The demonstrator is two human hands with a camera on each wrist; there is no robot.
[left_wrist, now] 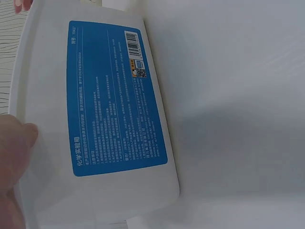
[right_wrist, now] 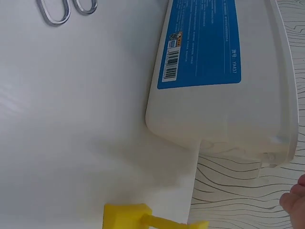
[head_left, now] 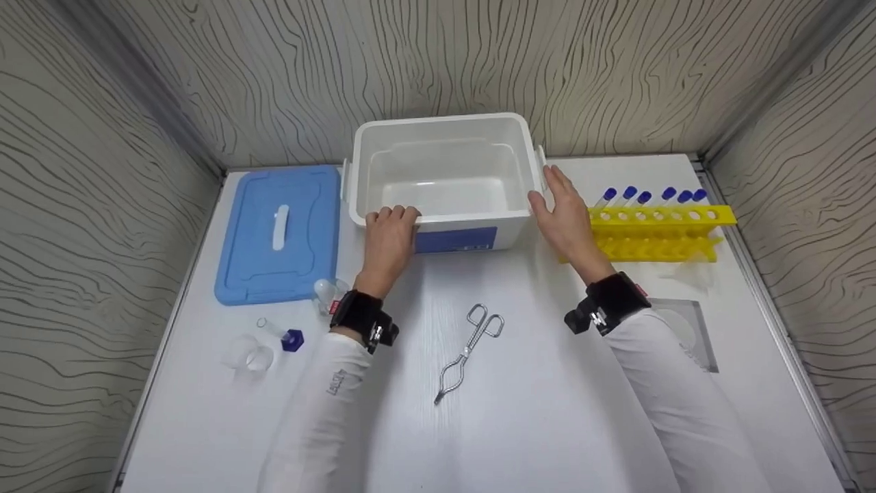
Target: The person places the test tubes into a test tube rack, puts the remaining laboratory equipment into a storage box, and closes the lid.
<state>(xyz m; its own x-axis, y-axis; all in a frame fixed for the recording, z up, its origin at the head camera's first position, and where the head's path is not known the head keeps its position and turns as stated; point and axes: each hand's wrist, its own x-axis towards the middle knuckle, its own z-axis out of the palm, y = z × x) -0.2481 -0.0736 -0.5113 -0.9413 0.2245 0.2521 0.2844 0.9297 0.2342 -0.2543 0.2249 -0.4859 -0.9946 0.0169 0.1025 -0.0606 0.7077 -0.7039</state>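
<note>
A white plastic box point(head_left: 441, 124) with no lid on stands at the back of the table, a blue label point(left_wrist: 114, 100) on its front wall. My left hand point(head_left: 390, 241) grips its front rim near the left corner, fingers curled over the edge. In the left wrist view the thumb point(left_wrist: 16, 143) lies against the outside of that rim. Beside the box's right end is my right hand point(head_left: 568, 218), its fingers extended near the white side handle point(head_left: 541, 163). The right wrist view shows only the fingertips, apart from the box wall.
Left of the box lies a blue lid point(head_left: 308, 233). Crucible tongs point(head_left: 467, 352) lie in front. To the right stands a yellow test tube rack point(head_left: 723, 215) with several blue-capped tubes point(head_left: 609, 194). Clear glassware point(head_left: 260, 358) and a blue-based cylinder point(head_left: 292, 340) are at the left.
</note>
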